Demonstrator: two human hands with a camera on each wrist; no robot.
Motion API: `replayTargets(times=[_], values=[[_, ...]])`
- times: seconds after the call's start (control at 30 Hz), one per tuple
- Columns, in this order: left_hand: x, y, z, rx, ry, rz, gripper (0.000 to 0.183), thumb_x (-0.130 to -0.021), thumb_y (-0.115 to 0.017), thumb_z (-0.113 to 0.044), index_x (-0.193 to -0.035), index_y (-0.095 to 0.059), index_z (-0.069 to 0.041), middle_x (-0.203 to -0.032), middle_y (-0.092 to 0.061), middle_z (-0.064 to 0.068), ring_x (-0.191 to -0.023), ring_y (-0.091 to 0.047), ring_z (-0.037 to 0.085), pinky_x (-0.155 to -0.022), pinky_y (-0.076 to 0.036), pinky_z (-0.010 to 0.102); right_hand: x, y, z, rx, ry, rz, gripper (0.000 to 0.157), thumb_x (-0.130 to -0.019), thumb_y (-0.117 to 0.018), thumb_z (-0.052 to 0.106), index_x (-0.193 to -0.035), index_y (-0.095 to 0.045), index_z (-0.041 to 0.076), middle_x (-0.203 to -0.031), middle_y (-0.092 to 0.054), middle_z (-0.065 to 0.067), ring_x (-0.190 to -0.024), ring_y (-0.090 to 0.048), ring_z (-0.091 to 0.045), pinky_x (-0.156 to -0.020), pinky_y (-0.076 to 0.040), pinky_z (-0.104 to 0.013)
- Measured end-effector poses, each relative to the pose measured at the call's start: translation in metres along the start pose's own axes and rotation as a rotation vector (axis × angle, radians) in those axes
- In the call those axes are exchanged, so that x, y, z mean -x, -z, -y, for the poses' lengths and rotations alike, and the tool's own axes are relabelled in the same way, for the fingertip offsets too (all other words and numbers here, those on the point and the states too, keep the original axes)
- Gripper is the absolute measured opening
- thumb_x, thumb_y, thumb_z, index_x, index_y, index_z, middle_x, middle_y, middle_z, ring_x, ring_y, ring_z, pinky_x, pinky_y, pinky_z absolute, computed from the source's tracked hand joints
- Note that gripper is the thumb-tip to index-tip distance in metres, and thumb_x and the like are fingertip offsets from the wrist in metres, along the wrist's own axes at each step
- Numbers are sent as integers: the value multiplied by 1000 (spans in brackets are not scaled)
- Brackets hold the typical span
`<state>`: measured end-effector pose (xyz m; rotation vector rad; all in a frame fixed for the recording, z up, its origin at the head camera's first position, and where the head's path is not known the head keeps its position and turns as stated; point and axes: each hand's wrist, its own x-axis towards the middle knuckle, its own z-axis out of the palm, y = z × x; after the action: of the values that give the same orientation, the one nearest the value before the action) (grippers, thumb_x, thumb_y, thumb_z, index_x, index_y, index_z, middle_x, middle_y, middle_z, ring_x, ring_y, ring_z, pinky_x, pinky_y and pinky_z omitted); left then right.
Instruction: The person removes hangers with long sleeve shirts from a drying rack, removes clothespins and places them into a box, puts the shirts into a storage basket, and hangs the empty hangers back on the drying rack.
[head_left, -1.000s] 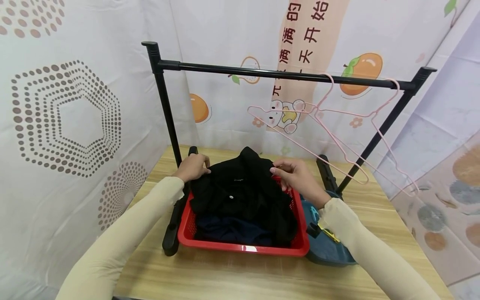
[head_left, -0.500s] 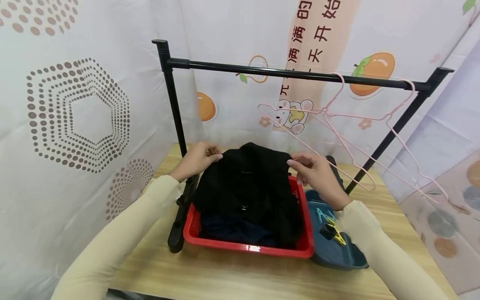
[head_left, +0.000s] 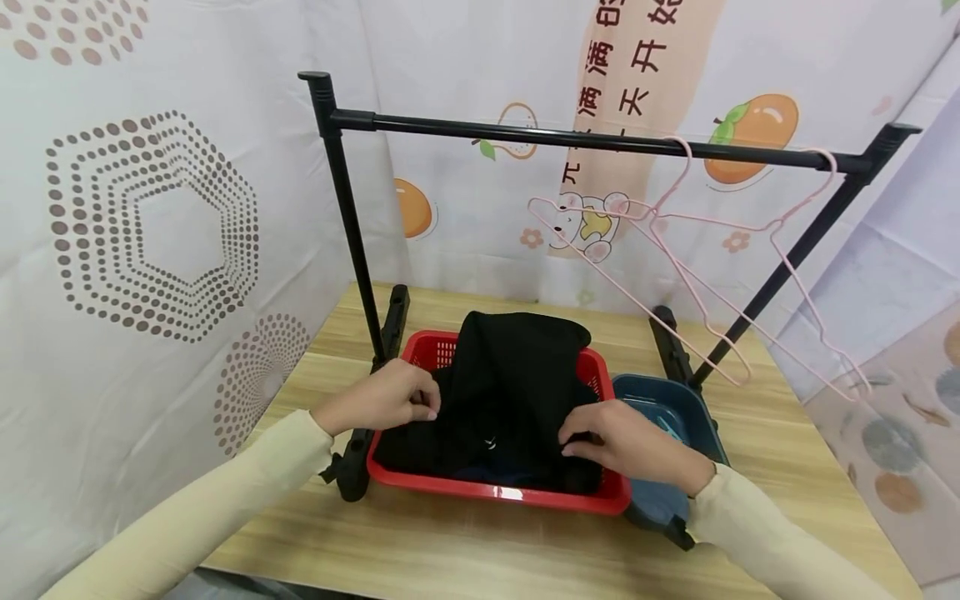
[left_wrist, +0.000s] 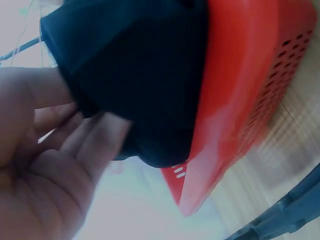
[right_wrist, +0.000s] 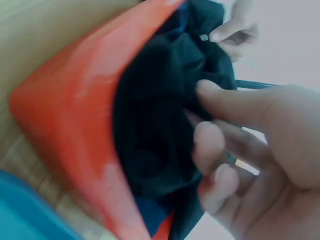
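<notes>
A black garment (head_left: 517, 358) with a small white mark lies bunched in a red plastic basket (head_left: 510, 493), its back part raised in a fold. My left hand (head_left: 386, 398) is at the basket's left side and pinches the cloth's edge; in the left wrist view the black cloth (left_wrist: 135, 70) meets the thumb and fingers. At the right, my right hand (head_left: 626, 437) is over the garment with bent fingers. The right wrist view shows a gap between thumb and fingers (right_wrist: 209, 142), close to the cloth. Dark blue cloth (head_left: 487, 477) shows low in the basket.
A black rack (head_left: 510, 132) stands over the basket, and two pink hangers (head_left: 660, 221) hang at its right. To the basket's right is a dark blue tray (head_left: 660, 387), partly hidden by my right arm. A patterned curtain (head_left: 457, 75) hangs behind the wooden table (head_left: 420, 550).
Both hands first lifted the garment's upper edge, then came down and toward me. The garment's back part now stands in a fold without a hand on it. The right fingers have parted.
</notes>
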<state>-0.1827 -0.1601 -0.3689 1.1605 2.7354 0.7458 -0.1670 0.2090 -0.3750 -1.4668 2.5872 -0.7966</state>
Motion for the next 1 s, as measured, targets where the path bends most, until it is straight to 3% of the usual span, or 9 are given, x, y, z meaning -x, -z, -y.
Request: replayTargets(times=[0.13,0.27,0.4,0.57,0.63,0.73,0.87,1.0], values=[[0,-10,2,-30,38,115,20,-82,-74,-9,-70,-67,-23,-69,-61,-14,-62,-54,2,-59,-48,23,1,-11,-6,62,-39,109,11,-84,-74,17,-92,-71,24,-88,-66,16,-78,-58,4,-75,-52,-24],[-2,-23,5,-56,30,183,26,-81,-73,-3,-65,-65,-23,-65,-61,-13,-57,-51,2,-56,-46,21,1,-21,-11,106,-98,198,10,-87,-70,21,-94,-73,28,-91,-66,18,-78,-58,5,-76,-53,-27],[-6,-34,12,-63,8,250,30,-81,-65,8,-67,-67,-19,-67,-61,-11,-56,-44,2,-56,-43,18,-2,-26,-13,176,-102,256,11,-89,-68,23,-96,-72,31,-91,-66,20,-74,-56,4,-73,-53,-30],[-9,-23,15,-14,55,332,30,-84,-59,9,-80,-73,-18,-79,-65,-10,-65,-51,3,-65,-47,19,-8,-20,-14,95,-55,281,8,-92,-65,22,-94,-71,27,-86,-65,17,-69,-54,4,-69,-51,-23],[-12,-11,16,21,87,314,24,-88,-62,1,-83,-73,-19,-81,-67,-10,-68,-57,4,-69,-50,23,-9,-13,-15,21,-51,255,7,-92,-64,21,-91,-70,25,-82,-63,16,-67,-54,3,-66,-50,-21],[-15,8,21,92,144,248,13,-89,-67,-14,-79,-71,-21,-75,-65,-9,-59,-58,10,-59,-51,28,-10,1,-20,-55,-88,172,7,-92,-65,22,-86,-67,25,-74,-61,14,-62,-54,-1,-60,-50,-21],[-23,31,34,220,263,160,13,-89,-69,-24,-77,-70,-18,-72,-66,0,-57,-57,22,-52,-47,30,-12,21,-32,-121,-246,61,14,-93,-63,32,-83,-67,23,-71,-63,8,-60,-58,-12,-53,-48,-25],[-37,43,46,269,355,66,20,-92,-64,-29,-84,-70,-12,-79,-65,13,-57,-52,26,-52,-44,32,-18,32,-51,-164,-456,-81,28,-95,-58,39,-81,-66,15,-70,-64,-4,-63,-57,-25,-54,-44,-30]])
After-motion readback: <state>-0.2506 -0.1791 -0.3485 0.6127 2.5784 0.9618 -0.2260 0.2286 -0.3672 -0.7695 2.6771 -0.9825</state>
